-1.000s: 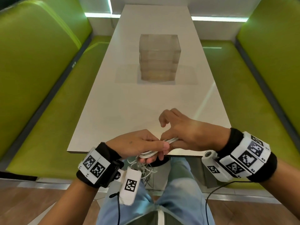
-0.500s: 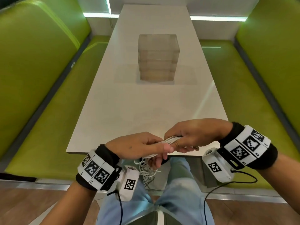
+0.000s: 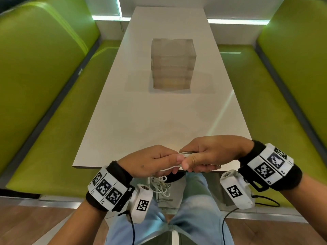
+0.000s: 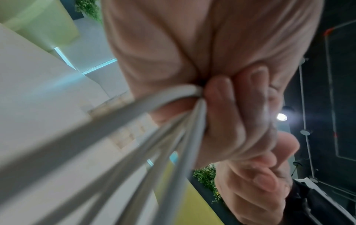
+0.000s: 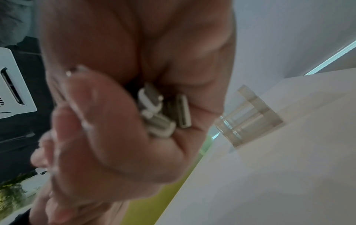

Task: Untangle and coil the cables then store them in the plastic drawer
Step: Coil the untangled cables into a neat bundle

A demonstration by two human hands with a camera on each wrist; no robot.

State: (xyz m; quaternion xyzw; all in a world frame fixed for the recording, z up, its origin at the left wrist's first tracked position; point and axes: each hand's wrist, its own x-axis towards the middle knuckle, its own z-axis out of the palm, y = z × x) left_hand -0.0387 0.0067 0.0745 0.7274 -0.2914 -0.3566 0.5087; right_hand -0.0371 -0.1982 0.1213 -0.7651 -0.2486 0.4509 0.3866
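A bundle of white cables (image 3: 184,154) runs between both hands at the near edge of the white table (image 3: 159,121). My left hand (image 3: 155,161) grips the cable strands (image 4: 173,109), and a tangle of loose cable (image 3: 160,184) hangs below it over my lap. My right hand (image 3: 208,154) is curled round the other end, with several plug ends (image 5: 163,115) in its palm. The clear plastic drawer unit (image 3: 172,63) stands mid-table, well beyond both hands, its drawers pushed in; it also shows in the right wrist view (image 5: 248,115).
Green padded benches (image 3: 44,85) (image 3: 283,94) run along both sides of the table. My knees in light blue jeans (image 3: 185,218) sit under the near edge. Wrist cameras with black leads hang below both wrists.
My right hand's fingers, raised and spread a second ago, have closed round the cable end beside the left hand. The left hand has kept its grip and barely moved.
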